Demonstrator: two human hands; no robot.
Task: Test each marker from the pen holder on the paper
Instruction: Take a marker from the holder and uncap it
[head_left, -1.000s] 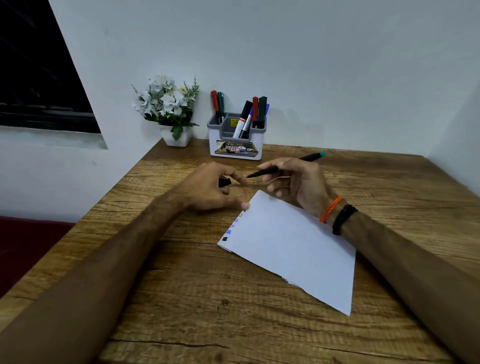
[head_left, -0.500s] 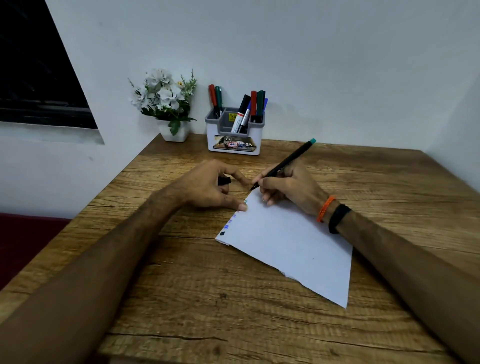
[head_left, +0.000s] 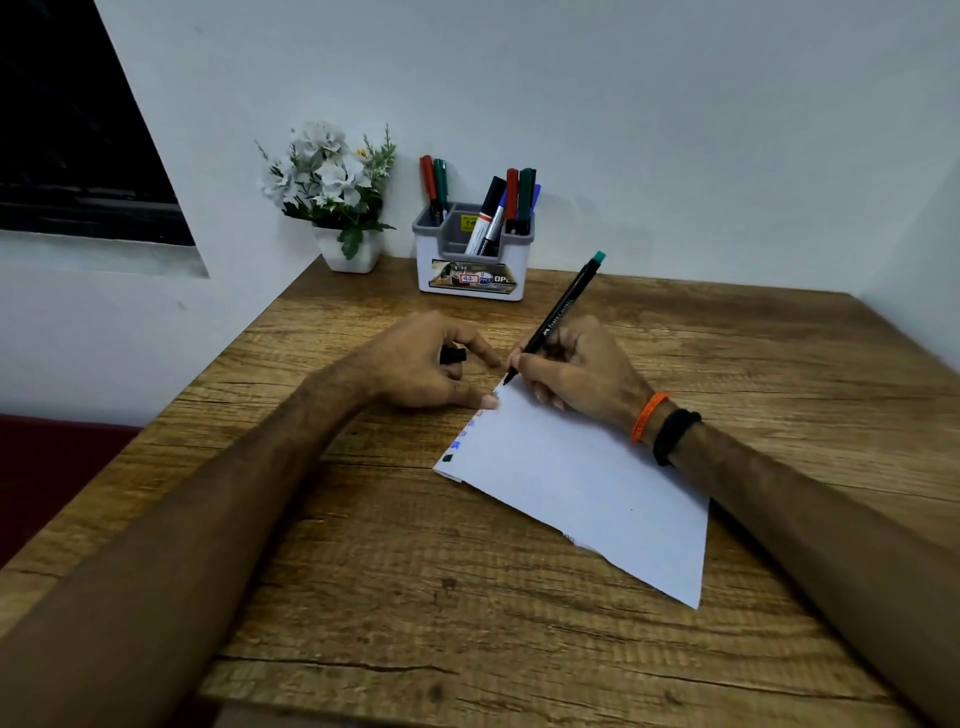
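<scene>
Marker (head_left: 558, 314) pinched in right hand (head_left: 576, 371), tip touching paper (head_left: 576, 483)

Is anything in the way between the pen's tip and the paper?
Nothing visible. The right hand holds the pen with its tip at the paper's far corner. The left hand sits beside it, thumb on the edge.

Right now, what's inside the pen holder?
The pen holder holds red and green markers on its left, and black, red, green and blue ones toward the right. Their lower ends and the compartment floors are hidden by its walls.
</scene>
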